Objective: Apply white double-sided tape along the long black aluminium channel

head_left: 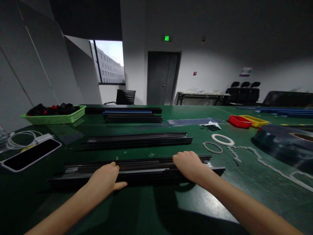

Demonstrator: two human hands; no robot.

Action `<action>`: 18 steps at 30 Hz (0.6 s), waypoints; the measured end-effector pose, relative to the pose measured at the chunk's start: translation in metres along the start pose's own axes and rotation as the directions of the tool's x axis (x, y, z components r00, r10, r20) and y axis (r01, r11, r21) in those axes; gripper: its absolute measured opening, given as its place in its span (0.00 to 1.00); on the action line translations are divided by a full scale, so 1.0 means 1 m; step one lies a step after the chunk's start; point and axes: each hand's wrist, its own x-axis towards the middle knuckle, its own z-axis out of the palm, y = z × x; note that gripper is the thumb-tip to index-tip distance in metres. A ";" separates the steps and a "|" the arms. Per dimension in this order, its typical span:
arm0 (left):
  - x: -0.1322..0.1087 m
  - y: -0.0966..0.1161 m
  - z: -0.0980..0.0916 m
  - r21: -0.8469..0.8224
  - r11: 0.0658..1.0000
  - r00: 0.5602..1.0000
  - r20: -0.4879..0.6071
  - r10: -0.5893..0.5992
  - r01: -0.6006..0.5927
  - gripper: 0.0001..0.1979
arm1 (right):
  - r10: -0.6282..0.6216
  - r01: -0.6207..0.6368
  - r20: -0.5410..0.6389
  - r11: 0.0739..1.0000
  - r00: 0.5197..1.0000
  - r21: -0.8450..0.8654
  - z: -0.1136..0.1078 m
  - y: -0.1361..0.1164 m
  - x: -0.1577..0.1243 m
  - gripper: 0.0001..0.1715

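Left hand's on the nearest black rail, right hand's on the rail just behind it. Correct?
No, the right hand is on the nearest black rail too, not the rail just behind, as the head view shows. Left hand: as you said.

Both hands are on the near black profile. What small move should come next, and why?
Probably slide the right hand a little toward the right end of the near black profile: that end juts out past it, while the left hand lies on the left part and could steady the piece.
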 end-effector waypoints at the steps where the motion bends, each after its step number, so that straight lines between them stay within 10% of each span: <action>1: 0.000 0.002 0.000 0.019 1.000 1.000 -0.002 -0.002 0.002 0.25 | -0.003 0.003 -0.001 1.000 1.000 0.001 0.000 0.000 0.000 0.15; 18: -0.004 0.012 0.000 0.103 0.995 0.999 -0.044 0.005 0.000 0.24 | 0.025 -0.025 0.032 1.000 0.999 0.009 -0.001 -0.003 -0.001 0.15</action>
